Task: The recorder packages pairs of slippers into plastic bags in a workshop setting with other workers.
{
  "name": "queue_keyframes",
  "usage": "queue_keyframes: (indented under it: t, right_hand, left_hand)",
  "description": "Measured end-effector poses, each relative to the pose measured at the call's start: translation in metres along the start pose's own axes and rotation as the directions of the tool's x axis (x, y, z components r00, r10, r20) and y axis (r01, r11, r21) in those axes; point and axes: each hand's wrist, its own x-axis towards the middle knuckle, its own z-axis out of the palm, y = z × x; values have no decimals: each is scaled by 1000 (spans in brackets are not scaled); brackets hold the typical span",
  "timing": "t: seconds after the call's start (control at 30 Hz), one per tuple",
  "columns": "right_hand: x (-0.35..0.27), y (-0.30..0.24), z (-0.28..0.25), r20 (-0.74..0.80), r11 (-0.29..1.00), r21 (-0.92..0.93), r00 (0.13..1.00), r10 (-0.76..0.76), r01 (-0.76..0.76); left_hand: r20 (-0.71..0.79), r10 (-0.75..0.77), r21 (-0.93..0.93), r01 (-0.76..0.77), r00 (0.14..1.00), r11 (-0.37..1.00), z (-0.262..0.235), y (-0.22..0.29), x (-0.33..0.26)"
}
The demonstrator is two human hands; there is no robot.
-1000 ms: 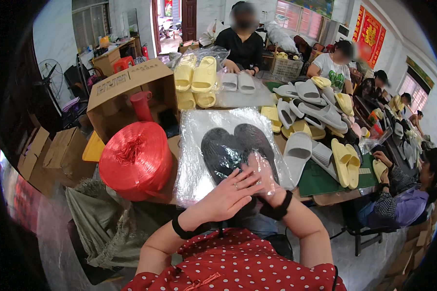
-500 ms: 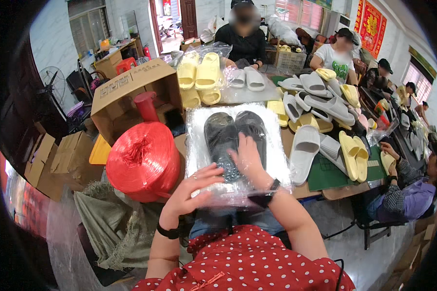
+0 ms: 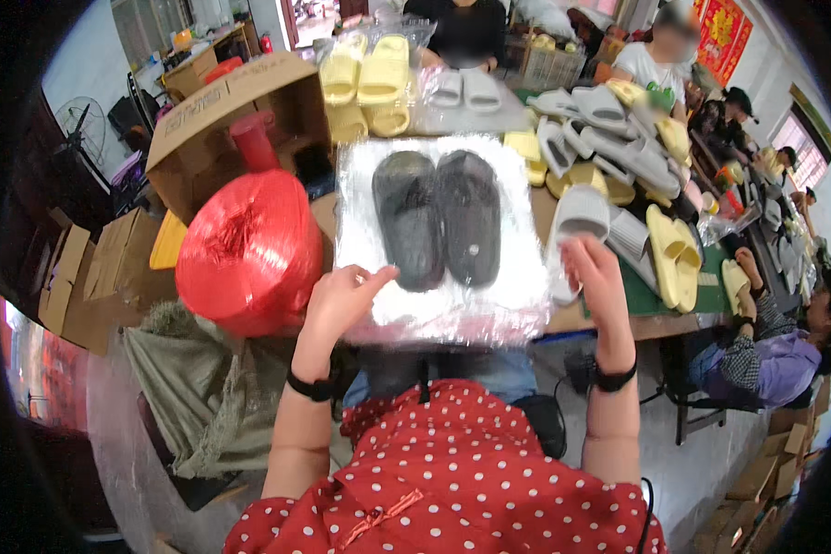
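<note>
Closest to us, our left hand (image 3: 337, 300) rests with loosened fingers on the near left edge of a clear plastic bag (image 3: 439, 231), the forefinger stretched out just short of the heel of a slipper, clasping nothing. Our right hand (image 3: 598, 272) floats free just off the bag's near right corner, fingers spread and likewise grasping nothing. The bag lies flat on the table (image 3: 660, 309) straight ahead of both hands, between them and a little beyond, with one pair of dark slippers (image 3: 439, 217) inside, side by side, toes pointing away from us: two slippers, one bag. We judge the bundle light; the film looks thin, limp and slick, so it would slide or crumple under a pinch, while the foam soles inside seem soft yet firm enough to keep their shape. A hold through the film on the slippers' heels, or on the bag's near corners, looks the safest to us. Just left of our left hand stands one fat red spool of twine (image 3: 249, 249), and past it one open cardboard box (image 3: 240, 120). Beyond the right hand, grey and yellow slippers (image 3: 609, 138) lie heaped, too many and too tangled to count.
</note>
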Motion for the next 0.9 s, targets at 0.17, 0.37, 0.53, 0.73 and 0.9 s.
queue_keyframes:
  t: [0.17,0.37,0.53,0.73,0.9]
  right_hand:
    - [49,47,22,88,949,-316,996,17,12]
    - [52,77,19,133,874,-484,985,108,-31]
    - [50,73,10,302,941,-336,941,151,-42]
    - [42,37,6,335,960,-163,902,273,-230]
    - [34,32,10,388,941,-116,858,337,-317]
  left_hand:
    - [0,146,-60,-146,989,988,21,-24,20]
    - [81,189,-460,-132,979,878,22,-46,23]
    - [198,158,-573,-16,967,820,15,-52,28]
    - [269,143,-601,50,952,797,0,-55,26]
    - [258,200,-645,14,945,764,-8,-47,22]
